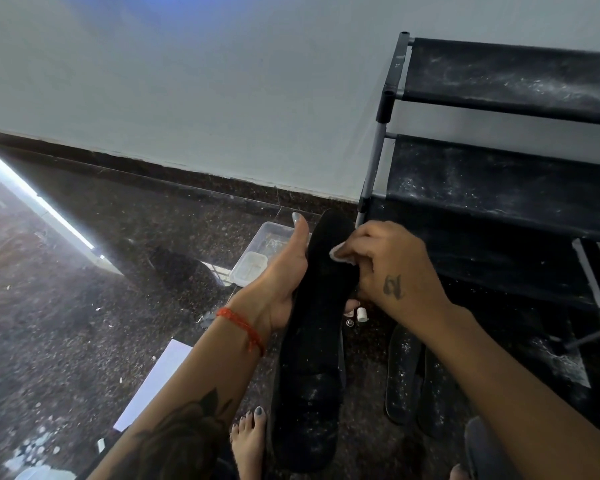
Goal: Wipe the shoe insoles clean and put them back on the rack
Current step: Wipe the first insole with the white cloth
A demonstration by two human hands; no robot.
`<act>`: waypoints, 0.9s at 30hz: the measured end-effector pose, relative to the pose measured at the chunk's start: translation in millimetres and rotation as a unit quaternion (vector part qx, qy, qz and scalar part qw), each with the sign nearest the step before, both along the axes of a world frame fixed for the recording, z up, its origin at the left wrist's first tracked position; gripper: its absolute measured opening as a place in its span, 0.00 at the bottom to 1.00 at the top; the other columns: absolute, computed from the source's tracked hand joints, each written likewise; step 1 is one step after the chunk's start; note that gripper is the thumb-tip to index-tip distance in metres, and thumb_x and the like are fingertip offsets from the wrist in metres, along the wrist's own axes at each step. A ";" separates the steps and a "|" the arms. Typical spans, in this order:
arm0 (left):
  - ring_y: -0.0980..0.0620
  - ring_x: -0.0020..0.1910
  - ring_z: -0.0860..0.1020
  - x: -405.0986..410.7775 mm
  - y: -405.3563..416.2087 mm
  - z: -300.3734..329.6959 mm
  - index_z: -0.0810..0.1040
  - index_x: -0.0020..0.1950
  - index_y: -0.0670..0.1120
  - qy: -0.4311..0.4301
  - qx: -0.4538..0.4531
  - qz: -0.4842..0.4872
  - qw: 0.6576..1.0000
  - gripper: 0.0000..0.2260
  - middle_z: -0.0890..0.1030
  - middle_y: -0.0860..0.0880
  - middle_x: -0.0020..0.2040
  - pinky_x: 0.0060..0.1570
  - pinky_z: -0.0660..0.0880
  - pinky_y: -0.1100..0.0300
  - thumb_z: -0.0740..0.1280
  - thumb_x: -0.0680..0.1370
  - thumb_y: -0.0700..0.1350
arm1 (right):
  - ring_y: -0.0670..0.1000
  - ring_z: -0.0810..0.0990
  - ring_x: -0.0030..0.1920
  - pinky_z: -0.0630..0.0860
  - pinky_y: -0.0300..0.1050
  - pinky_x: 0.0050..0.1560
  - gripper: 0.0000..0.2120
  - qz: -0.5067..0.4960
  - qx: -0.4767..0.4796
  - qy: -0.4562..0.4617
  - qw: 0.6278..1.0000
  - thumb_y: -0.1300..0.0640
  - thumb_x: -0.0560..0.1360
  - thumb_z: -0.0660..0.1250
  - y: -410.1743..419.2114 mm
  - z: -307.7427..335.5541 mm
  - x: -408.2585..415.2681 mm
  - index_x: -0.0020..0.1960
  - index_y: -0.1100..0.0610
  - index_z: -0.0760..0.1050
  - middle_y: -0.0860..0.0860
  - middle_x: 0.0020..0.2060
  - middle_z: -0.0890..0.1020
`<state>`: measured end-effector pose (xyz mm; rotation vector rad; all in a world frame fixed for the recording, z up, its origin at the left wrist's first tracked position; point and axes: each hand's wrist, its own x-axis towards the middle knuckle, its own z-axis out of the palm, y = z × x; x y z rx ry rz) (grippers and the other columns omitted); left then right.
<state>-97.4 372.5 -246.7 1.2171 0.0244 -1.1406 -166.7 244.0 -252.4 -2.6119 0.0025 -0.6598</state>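
Two hands — left (284, 271) gripping one insole (312, 341), right (385, 268) pinching one wipe (340, 255).

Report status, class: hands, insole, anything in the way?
Left hand grips insole. Right hand presses wipe on it. Two insoles on floor; nothing blocking rack.

rack (499, 188) cut off at right edge, wipe (340, 255) mostly hidden under right hand (392, 268)

Black insole (312, 327) held lengthwise, heel dusty; rack (499, 188) dusty
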 end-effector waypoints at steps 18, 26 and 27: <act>0.43 0.34 0.81 -2.3 1.7 2.1 0.78 0.55 0.42 0.023 -0.023 -0.037 0.999 0.40 0.82 0.40 0.41 0.32 0.80 0.55 0.45 0.72 0.73 | 0.43 0.77 0.43 0.70 0.23 0.43 0.10 -0.044 0.142 -0.037 0.988 0.67 0.71 0.69 10.6 -7.4 7.4 0.49 0.58 0.83 0.52 0.44 0.82; 0.45 0.34 0.81 -7.4 0.0 3.1 0.77 0.56 0.43 -0.012 -0.005 -0.018 1.000 0.36 0.82 0.41 0.39 0.28 0.79 0.56 0.47 0.75 0.71 | 0.46 0.76 0.45 0.68 0.28 0.49 0.15 -0.033 0.079 -0.115 0.990 0.57 0.76 0.58 18.1 -3.7 10.8 0.51 0.61 0.81 0.53 0.43 0.80; 0.45 0.34 0.81 -8.8 -0.5 4.5 0.77 0.55 0.43 -0.013 -0.005 -0.016 1.000 0.34 0.82 0.41 0.39 0.28 0.79 0.56 0.48 0.76 0.70 | 0.49 0.76 0.45 0.67 0.30 0.49 0.15 -0.049 0.068 -0.113 0.990 0.57 0.76 0.58 15.4 -3.9 12.8 0.51 0.61 0.81 0.54 0.43 0.80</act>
